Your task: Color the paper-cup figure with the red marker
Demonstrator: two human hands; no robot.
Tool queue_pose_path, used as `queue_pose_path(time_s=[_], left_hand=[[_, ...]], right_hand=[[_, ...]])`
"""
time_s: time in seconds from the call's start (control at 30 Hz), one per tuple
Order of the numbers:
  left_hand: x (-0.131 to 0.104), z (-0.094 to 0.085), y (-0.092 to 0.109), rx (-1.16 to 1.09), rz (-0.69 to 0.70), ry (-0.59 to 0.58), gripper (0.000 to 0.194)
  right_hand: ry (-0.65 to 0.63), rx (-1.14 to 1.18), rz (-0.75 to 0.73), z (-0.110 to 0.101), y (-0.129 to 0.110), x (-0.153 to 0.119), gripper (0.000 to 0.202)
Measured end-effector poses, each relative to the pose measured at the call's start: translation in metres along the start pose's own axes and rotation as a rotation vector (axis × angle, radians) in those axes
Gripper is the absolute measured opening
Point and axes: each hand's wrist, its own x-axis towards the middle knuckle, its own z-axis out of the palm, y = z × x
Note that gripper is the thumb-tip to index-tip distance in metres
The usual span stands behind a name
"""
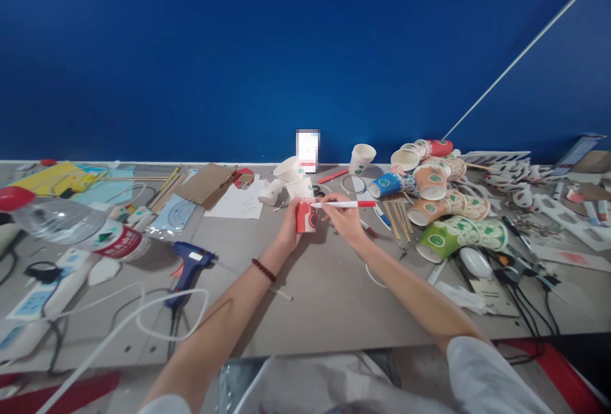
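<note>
In the middle of the table my left hand (287,228) is closed around a red patterned paper cup (305,217). My right hand (344,215) grips a white marker with a red end (360,204), and its tip is at the upper side of the cup; whether it touches cannot be made out. Just behind the red cup stand white paper cups (289,169), one of them tilted. A pair of scissors (321,190) lies partly hidden beyond my right hand. Another white cup (363,158) leans farther back to the right.
Stacks of coloured paper cups (436,241) lie at the right beside wooden sticks (398,218). At the left are a blue glue gun (191,268), a plastic bottle (81,226), a power strip (52,293) and cardboard (205,185). A white cable (138,315) loops near my left forearm. A blue wall (286,51) closes the back.
</note>
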Motion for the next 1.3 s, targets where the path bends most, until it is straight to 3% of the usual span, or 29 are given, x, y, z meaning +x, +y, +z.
queue_pose_path(time_s=[0.63,1.3], left_hand=[[-0.0024,0.0046,0.0022,0.002,-0.005,-0.044,0.045],[-0.0018,0.0022,0.002,0.022,-0.001,0.005,0.04]], right_hand=[[-0.008,0.002,0.014,0.0003,-0.0004,0.0003,0.015],[0.004,-0.025,-0.012,-0.0009,0.0018,-0.0007,0.022]])
